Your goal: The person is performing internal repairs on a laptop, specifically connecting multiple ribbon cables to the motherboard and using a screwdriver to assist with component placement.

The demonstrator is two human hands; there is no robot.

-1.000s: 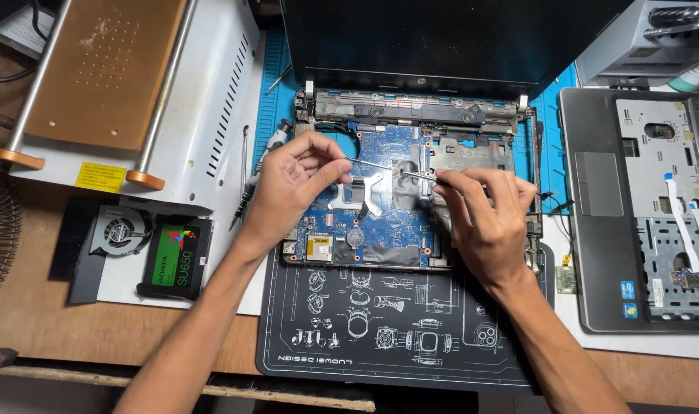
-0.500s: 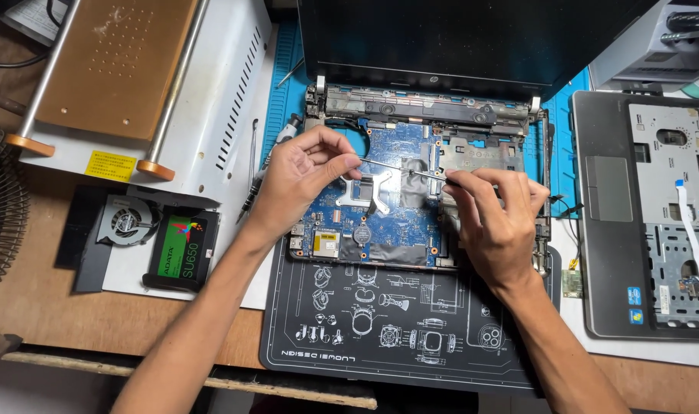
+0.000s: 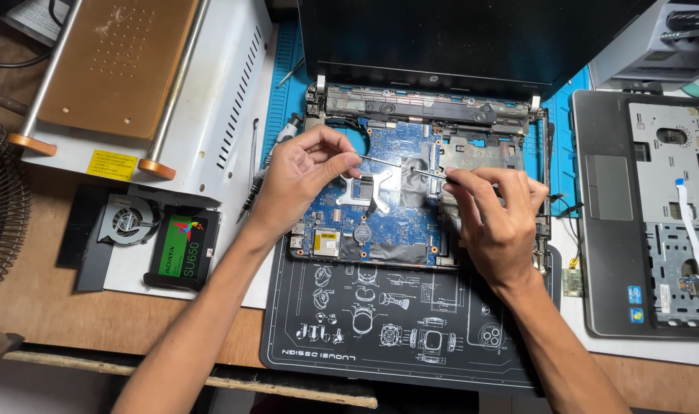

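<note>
left hand (image 3: 299, 180) bare | right hand (image 3: 499, 222) bare | forearms unsleeved | no rings

Your left hand (image 3: 303, 180) pinches a thin metal rod (image 3: 399, 166) | your right hand (image 3: 499, 222) pinches its other end | both over the blue laptop motherboard (image 3: 380, 222) | black printed work mat (image 3: 380, 330) below.

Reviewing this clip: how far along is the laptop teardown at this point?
Already done: the keyboard cover lies off to the right, and a fan and a drive sit out on the left. In hand: the left hand and right hand each work a thin tool over the blue board. Left: that board still sits in the laptop base.
</note>
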